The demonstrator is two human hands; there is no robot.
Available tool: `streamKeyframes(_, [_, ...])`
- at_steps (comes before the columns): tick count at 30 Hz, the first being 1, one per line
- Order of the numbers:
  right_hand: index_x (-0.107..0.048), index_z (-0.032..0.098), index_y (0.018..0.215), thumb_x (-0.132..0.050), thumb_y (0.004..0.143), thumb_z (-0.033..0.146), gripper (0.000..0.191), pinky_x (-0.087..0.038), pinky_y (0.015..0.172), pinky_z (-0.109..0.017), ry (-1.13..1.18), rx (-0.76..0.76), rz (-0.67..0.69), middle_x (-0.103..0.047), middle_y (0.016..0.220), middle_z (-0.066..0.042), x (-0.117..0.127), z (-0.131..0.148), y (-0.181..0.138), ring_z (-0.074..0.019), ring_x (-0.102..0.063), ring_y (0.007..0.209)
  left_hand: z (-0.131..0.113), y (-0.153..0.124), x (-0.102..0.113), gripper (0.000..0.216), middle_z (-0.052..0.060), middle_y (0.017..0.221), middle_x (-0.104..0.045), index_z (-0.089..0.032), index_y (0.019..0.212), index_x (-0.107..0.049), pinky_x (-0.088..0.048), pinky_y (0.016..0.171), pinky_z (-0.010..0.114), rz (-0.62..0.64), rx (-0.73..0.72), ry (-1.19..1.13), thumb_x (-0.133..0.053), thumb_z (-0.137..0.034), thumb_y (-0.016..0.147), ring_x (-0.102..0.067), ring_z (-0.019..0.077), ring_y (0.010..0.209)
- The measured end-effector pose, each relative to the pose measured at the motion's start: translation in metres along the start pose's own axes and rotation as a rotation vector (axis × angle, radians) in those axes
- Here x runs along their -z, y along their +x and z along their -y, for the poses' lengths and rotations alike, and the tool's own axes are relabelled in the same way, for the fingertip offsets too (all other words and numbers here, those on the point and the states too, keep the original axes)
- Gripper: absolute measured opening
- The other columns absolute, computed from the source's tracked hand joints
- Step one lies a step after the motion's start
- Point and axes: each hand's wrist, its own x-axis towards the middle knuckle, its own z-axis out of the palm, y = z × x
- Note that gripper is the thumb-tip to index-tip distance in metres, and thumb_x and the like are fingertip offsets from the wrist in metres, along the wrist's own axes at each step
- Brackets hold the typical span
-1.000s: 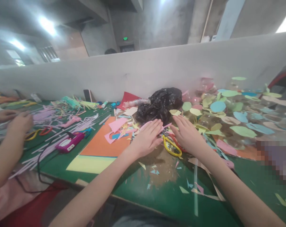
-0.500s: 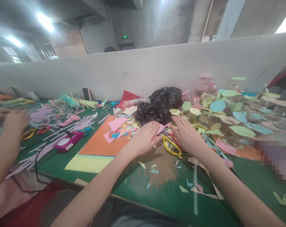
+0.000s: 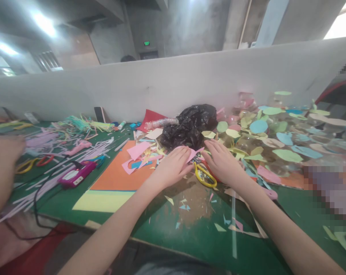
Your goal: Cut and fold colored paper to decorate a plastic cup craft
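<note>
Left hand (image 3: pixel 173 165) slightly leftward — more pink paper (image 3: pixel 193 153) beside it

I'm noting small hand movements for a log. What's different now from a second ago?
The left hand drew back slightly, so more pink paper shows past its fingers. The view turned a little, sliding everything leftward in the picture. No visible grasp or release. The right hand, scissors and black bag stayed put.

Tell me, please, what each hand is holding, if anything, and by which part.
I cannot tell: the left hand partly covers pink paper; the right hand shows no clear hold.
</note>
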Motion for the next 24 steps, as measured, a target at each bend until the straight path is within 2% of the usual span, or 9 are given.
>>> streamKeyframes(7, [-0.059, 0.007, 0.120, -0.032, 0.100, 0.033, 0.043, -0.034, 0.110, -0.051, 0.007, 0.006, -0.005, -0.054, 0.134, -0.024, 0.002, 0.000, 0.001, -0.0317, -0.043, 0.133, 0.002, -0.002, 0.005, 0.061, 0.015, 0.154, -0.034, -0.011, 0.145, -0.035, -0.027, 0.118, 0.043, -0.052, 0.045, 0.002, -0.034, -0.049, 0.097, -0.026, 0.0247, 0.145])
streamKeyframes(10, [-0.058, 0.009, 0.121, -0.033, 0.099, 0.035, 0.042, -0.036, 0.109, -0.050, 0.026, 0.003, -0.002, -0.055, 0.134, -0.022, 0.002, -0.001, 0.001, -0.0311, -0.043, 0.132, 0.004, -0.001, -0.001, 0.057, 0.015, 0.150, -0.042, -0.013, 0.142, -0.038, -0.030, 0.117, 0.043, -0.046, -0.016, 0.002, -0.042, -0.045, 0.095, -0.033, 0.0251, 0.142])
streamKeyframes(13, [-0.058, 0.012, 0.122, -0.031, 0.099, 0.034, 0.041, -0.036, 0.108, -0.053, 0.025, 0.021, -0.022, -0.056, 0.133, -0.020, 0.002, -0.001, 0.001, -0.0313, -0.043, 0.132, 0.006, 0.000, -0.005, 0.048, 0.014, 0.141, -0.052, -0.013, 0.136, -0.044, -0.035, 0.114, 0.042, -0.043, -0.092, 0.014, -0.050, -0.032, 0.094, -0.043, 0.0249, 0.136])
streamKeyframes(18, [-0.058, 0.011, 0.120, -0.029, 0.100, 0.032, 0.042, -0.036, 0.108, -0.052, 0.016, 0.029, -0.024, -0.057, 0.131, -0.021, 0.003, -0.001, 0.001, -0.0313, -0.044, 0.131, 0.006, 0.000, 0.007, 0.034, 0.014, 0.130, -0.059, -0.013, 0.124, -0.052, -0.046, 0.103, 0.040, -0.049, -0.120, -0.018, -0.049, -0.014, 0.091, -0.054, 0.0240, 0.124])
streamKeyframes(24, [-0.058, 0.009, 0.121, -0.029, 0.100, 0.034, 0.044, -0.037, 0.108, -0.051, 0.026, -0.004, -0.014, -0.056, 0.132, -0.022, 0.004, 0.001, 0.002, -0.0313, -0.044, 0.132, 0.010, -0.004, 0.012, 0.036, 0.014, 0.129, -0.060, -0.015, 0.128, -0.051, -0.048, 0.101, 0.041, -0.049, -0.167, -0.027, -0.048, -0.016, 0.092, -0.055, 0.0233, 0.122])
